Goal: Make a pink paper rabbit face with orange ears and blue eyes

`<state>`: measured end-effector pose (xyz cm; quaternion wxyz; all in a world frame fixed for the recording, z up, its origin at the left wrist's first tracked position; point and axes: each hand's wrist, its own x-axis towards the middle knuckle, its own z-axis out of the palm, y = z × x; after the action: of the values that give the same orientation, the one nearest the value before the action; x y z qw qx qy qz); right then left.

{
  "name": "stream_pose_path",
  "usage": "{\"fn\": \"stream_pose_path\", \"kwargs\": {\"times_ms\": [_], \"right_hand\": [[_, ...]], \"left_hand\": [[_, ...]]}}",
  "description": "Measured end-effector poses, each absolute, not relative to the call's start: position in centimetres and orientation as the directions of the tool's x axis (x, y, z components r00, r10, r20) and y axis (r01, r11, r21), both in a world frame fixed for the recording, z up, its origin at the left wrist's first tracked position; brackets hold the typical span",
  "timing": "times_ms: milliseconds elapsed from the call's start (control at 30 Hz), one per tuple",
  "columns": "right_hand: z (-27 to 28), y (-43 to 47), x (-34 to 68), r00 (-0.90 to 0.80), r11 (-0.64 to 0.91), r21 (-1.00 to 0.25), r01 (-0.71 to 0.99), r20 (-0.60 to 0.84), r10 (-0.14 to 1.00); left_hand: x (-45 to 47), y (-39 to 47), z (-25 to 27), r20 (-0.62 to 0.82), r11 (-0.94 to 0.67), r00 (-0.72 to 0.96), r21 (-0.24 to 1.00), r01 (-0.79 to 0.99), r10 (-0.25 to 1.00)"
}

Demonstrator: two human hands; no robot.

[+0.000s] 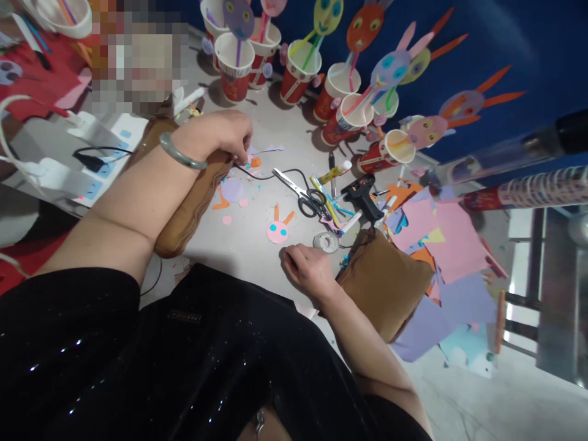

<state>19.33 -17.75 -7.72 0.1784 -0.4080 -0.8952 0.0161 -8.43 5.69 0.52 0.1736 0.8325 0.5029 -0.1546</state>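
Note:
My left hand [225,136], a bracelet on its wrist, reaches over the table with its fingers pinched down at small paper scraps [255,162]; what they hold, if anything, is hidden. My right hand [309,269] rests by the near edge, fingers curled in and nothing visible in them. Just beyond it lies a pink paper face [277,233] with blue eyes and two orange ears. Between the hands are a purple paper circle [232,190], small pink circles [226,220] and orange paper pieces [221,201]. Black-handled scissors [301,193] lie farther off, blades partly apart.
Several paper cups [301,72] with paper faces on straws line the back. A glue gun [365,197], tape roll [326,242] and glue stick [337,173] lie right of centre. Brown cushions [386,285] flank the workspace. Coloured paper [459,245] is piled right; a power strip [108,159] sits left.

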Motion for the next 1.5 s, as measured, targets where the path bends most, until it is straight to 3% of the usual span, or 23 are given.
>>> {"fn": "stream_pose_path", "kwargs": {"times_ms": [400, 833, 1267, 1500], "right_hand": [[-7.6, -17.7, 19.2, -0.61, 0.684, -0.162, 0.712, 0.341, 0.715], [-7.6, -17.8, 19.3, -0.586, 0.654, -0.204, 0.728, 0.309, 0.749], [-7.5, -17.7, 19.1, -0.584, 0.66, -0.203, 0.723, 0.328, 0.742], [-7.5, -17.6, 19.1, -0.586, 0.661, -0.207, 0.721, 0.325, 0.742]], "left_hand": [[-8.5, 5.3, 1.1, -0.446, -0.449, 0.479, 0.178, 0.875, 0.756], [-9.5, 5.8, 1.8, -0.372, -0.335, 0.481, 0.393, 0.857, 0.794], [-8.9, 6.7, 1.2, -0.419, -0.211, 0.368, 0.375, 0.903, 0.83], [-8.9, 6.6, 1.5, -0.407, -0.191, 0.281, 0.247, 0.95, 0.869]]}}
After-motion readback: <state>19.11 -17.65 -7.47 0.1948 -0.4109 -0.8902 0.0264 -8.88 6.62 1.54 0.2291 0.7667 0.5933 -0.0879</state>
